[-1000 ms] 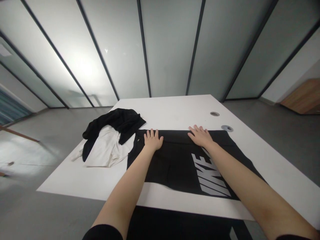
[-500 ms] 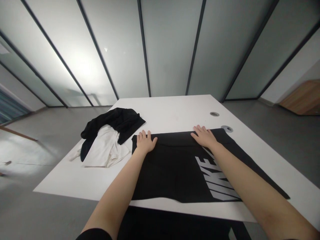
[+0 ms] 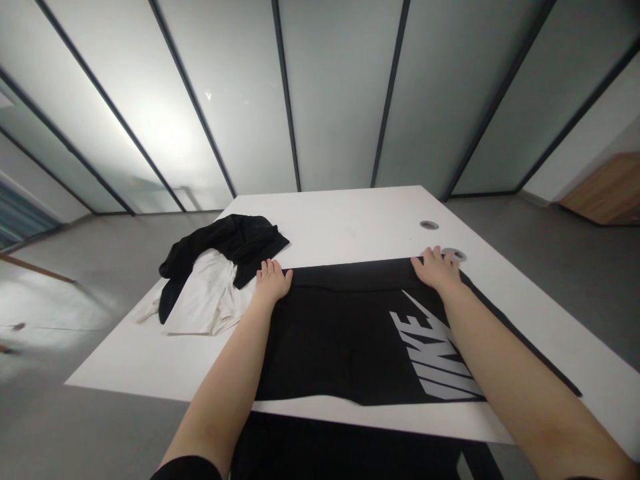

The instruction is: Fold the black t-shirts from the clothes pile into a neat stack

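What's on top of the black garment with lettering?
Left hand and right hand lie at the far edge of the black garment; cloth beneath them and behind the right forearm is hidden.

The spread garment [image 3: 325, 333] is black, printed with pale grey block lettering [image 3: 443, 363] reading NIKE. In the pile, one cloth [image 3: 225, 237] is black and another, the shorts-like piece [image 3: 200, 303], plain white. The bench [image 3: 340, 230] is white, the floor [image 3: 120, 427] grey, the frosted panels [image 3: 335, 93] grey-green between dark grey strips [image 3: 287, 100], the wooden surface [image 3: 605, 190] brown.
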Action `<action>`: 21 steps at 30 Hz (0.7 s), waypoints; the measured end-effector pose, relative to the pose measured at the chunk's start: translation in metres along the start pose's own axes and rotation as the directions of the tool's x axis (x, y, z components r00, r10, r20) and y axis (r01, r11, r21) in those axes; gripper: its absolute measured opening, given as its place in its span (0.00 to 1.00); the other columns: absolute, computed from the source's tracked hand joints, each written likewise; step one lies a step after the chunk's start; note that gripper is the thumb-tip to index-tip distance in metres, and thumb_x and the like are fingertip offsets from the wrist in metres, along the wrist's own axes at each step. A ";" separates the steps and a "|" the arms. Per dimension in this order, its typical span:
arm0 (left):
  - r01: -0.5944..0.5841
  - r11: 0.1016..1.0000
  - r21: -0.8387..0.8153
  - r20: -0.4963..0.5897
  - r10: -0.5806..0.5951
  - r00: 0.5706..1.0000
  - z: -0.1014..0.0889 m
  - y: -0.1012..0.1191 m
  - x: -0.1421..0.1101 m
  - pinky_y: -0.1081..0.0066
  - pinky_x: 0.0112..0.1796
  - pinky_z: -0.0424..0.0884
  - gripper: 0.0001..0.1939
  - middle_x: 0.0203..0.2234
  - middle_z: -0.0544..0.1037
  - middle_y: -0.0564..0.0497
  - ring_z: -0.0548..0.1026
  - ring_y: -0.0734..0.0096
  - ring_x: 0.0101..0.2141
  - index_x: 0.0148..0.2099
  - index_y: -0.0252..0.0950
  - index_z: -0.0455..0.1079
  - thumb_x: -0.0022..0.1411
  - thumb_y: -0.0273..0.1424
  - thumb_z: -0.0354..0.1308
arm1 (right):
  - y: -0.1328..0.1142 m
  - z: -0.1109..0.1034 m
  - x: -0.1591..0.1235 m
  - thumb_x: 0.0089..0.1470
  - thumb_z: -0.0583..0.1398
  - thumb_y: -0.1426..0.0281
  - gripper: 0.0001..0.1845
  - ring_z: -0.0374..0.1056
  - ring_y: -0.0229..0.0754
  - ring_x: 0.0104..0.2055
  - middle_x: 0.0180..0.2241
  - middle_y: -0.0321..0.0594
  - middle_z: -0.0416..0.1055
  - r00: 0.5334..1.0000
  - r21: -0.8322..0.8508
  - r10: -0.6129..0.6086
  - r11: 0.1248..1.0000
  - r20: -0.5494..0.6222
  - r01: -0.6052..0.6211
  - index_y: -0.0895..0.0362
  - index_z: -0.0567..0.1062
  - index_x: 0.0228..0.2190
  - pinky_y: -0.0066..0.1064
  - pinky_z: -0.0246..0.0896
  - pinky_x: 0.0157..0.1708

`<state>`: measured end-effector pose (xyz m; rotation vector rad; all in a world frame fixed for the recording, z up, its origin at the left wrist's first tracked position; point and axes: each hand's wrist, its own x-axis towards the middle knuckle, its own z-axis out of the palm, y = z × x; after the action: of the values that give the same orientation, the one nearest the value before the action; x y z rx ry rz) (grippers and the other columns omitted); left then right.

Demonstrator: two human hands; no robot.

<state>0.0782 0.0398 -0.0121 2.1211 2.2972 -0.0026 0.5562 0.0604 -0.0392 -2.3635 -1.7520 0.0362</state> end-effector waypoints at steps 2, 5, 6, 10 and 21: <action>-0.006 1.000 0.011 -0.029 0.006 1.000 -0.002 0.002 -0.003 0.42 0.70 0.56 0.39 0.76 0.55 0.24 0.52 0.35 0.76 0.78 0.20 0.55 0.78 0.45 0.41 | -0.015 -0.003 -0.005 0.71 0.41 0.48 0.46 0.41 0.81 0.77 0.77 0.65 0.47 0.996 0.001 -0.088 0.996 0.012 0.088 0.68 0.59 0.73 0.73 0.39 0.72; -0.051 0.999 0.015 -0.108 0.053 0.993 -0.004 0.010 -0.008 0.41 0.71 0.54 0.38 0.76 0.55 0.26 0.50 0.34 0.76 0.78 0.24 0.56 0.78 0.45 0.42 | -0.046 -0.003 -0.017 0.71 0.41 0.47 0.45 0.41 0.77 0.79 0.79 0.58 0.45 0.955 0.057 -0.280 0.960 0.093 0.276 0.62 0.55 0.76 0.72 0.42 0.72; -0.079 0.997 0.008 -0.124 0.079 0.989 -0.004 0.015 -0.010 0.41 0.71 0.53 0.38 0.76 0.55 0.28 0.49 0.34 0.76 0.78 0.25 0.56 0.78 0.45 0.42 | -0.056 -0.001 -0.023 0.71 0.41 0.47 0.44 0.40 0.74 0.79 0.79 0.56 0.45 0.931 0.085 -0.340 0.940 0.135 0.331 0.59 0.55 0.77 0.70 0.42 0.73; -0.263 0.964 -0.037 -0.069 0.260 0.963 0.001 0.032 -0.020 0.44 0.71 0.54 0.36 0.78 0.55 0.37 0.51 0.40 0.77 0.80 0.36 0.56 0.80 0.49 0.38 | -0.088 0.007 -0.045 0.71 0.42 0.45 0.44 0.38 0.67 0.81 0.80 0.48 0.44 0.829 0.088 -0.508 0.860 0.234 0.502 0.56 0.55 0.77 0.63 0.39 0.76; -0.294 0.955 -0.034 -0.026 0.293 0.956 0.006 0.031 -0.020 0.42 0.71 0.52 0.37 0.78 0.55 0.43 0.53 0.39 0.76 0.81 0.45 0.54 0.78 0.54 0.40 | -0.076 0.009 -0.039 0.71 0.41 0.43 0.44 0.40 0.67 0.80 0.80 0.46 0.45 0.873 0.033 -0.433 0.899 0.225 0.438 0.52 0.55 0.77 0.64 0.39 0.75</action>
<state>0.1110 0.0219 -0.0180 2.4297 1.9508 0.0657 0.4719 0.0459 -0.0390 -1.9798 -2.3664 0.2314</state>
